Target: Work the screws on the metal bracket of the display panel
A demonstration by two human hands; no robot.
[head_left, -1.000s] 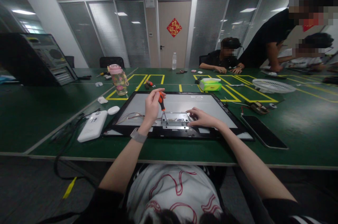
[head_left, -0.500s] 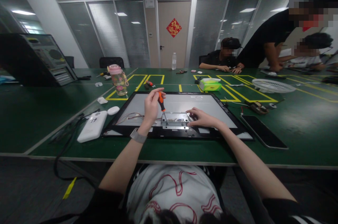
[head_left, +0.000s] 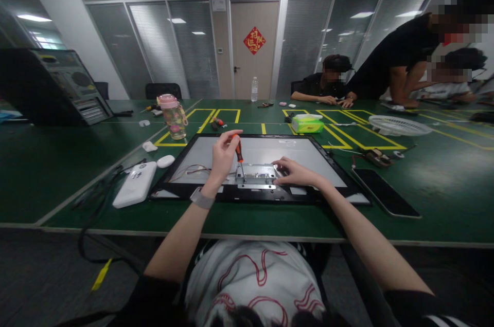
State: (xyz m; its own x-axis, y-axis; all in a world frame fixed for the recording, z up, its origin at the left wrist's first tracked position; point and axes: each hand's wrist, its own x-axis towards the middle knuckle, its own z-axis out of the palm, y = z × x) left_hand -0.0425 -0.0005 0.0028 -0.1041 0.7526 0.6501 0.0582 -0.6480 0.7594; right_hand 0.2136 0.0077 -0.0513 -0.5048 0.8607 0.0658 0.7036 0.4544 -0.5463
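My left hand (head_left: 226,155) is closed on the orange and black handle of a screwdriver (head_left: 239,151), which stands nearly upright. Its tip reaches the left part of a metal bracket (head_left: 257,169) with several ports along it. My right hand (head_left: 295,171) grips the right end of that bracket, thumb at the near side and fingers at the far side. The bracket lies on a monitor panel (head_left: 312,160) with a black frame, flat on the table. Thin wires (head_left: 193,168) run from the bracket's left side over the panel.
Left of the panel are a white power bank (head_left: 135,184), a white round case (head_left: 165,161) and a drink bottle (head_left: 172,119). A phone (head_left: 386,192) lies to the right. Farther off are a green tissue pack (head_left: 306,124), a computer case (head_left: 54,88) and several people.
The screwdriver has turned more upright, and the fingers of my left hand have shifted on its handle. My right hand stays on the bracket. The standing person has leaned slightly.
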